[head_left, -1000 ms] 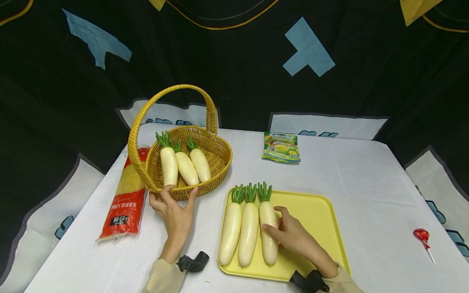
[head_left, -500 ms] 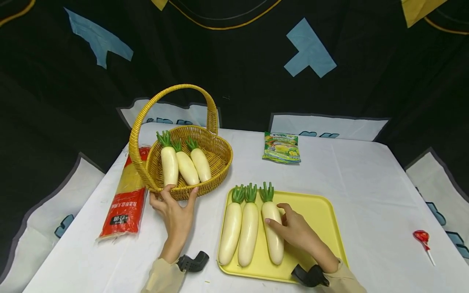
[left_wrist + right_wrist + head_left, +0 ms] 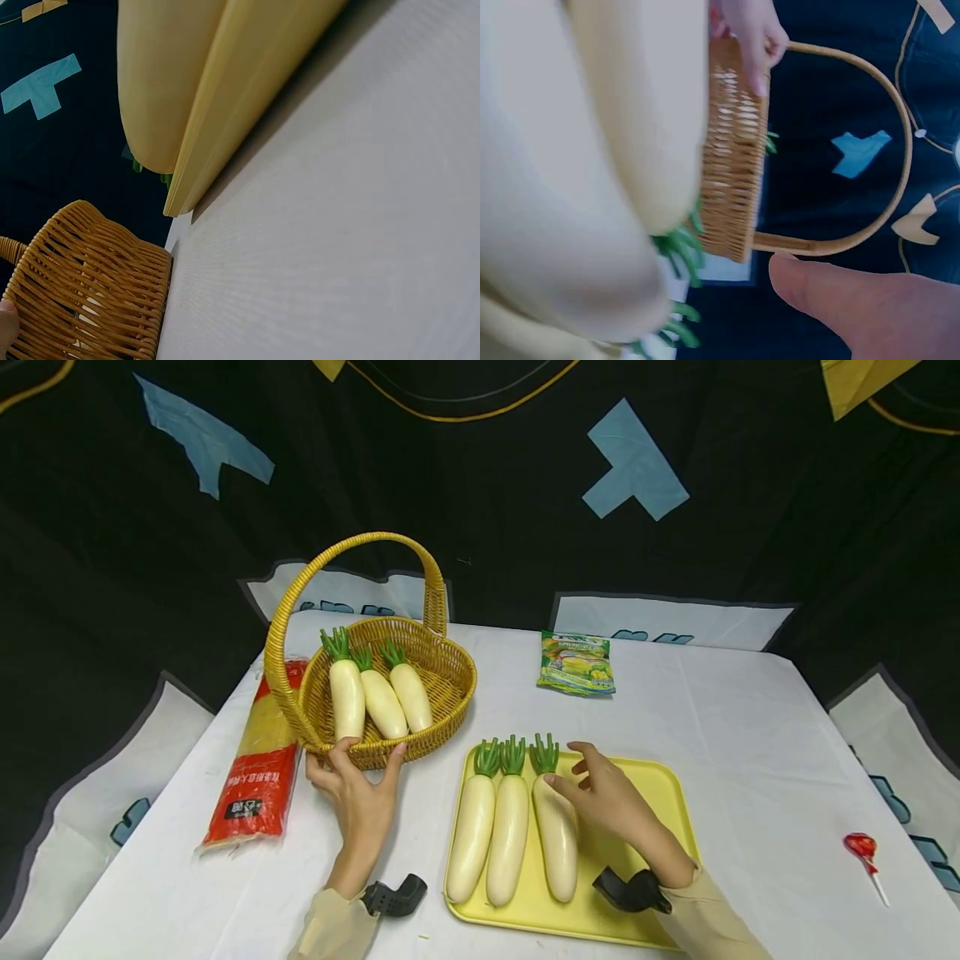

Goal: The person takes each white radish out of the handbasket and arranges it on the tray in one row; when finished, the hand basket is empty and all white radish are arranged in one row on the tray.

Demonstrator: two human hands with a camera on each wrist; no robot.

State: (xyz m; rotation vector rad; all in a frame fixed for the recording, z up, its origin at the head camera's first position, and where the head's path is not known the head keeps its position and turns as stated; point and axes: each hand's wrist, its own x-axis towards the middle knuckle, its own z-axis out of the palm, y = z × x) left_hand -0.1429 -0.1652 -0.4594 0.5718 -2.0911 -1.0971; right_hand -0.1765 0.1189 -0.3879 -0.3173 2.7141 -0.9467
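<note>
In the head view, a yellow wicker basket (image 3: 442,727) with a tall handle holds three small white radishes (image 3: 381,703) with green tops. My left hand (image 3: 363,802) grips its near rim, the thumb (image 3: 6,324) on the wicker in the left wrist view. Three longer white radishes (image 3: 507,839) lie side by side on a yellow tray (image 3: 637,852). Over the upper end of the rightmost radish (image 3: 558,843) hovers my right hand (image 3: 611,797), thumb and fingers apart. The right wrist view shows its thumb (image 3: 817,292) away from the radishes.
Left of the basket lies a red-and-yellow packet (image 3: 255,785), partly under its side. A green packet (image 3: 576,663) lies at the back of the white table (image 3: 750,760). At the far right is a red lollipop (image 3: 862,847). A black curtain (image 3: 510,527) hangs behind.
My right hand has let go of the rightmost radish and moved up toward its leafy end. That radish has shifted slightly right, away from the other two. My left hand stays on the basket.
</note>
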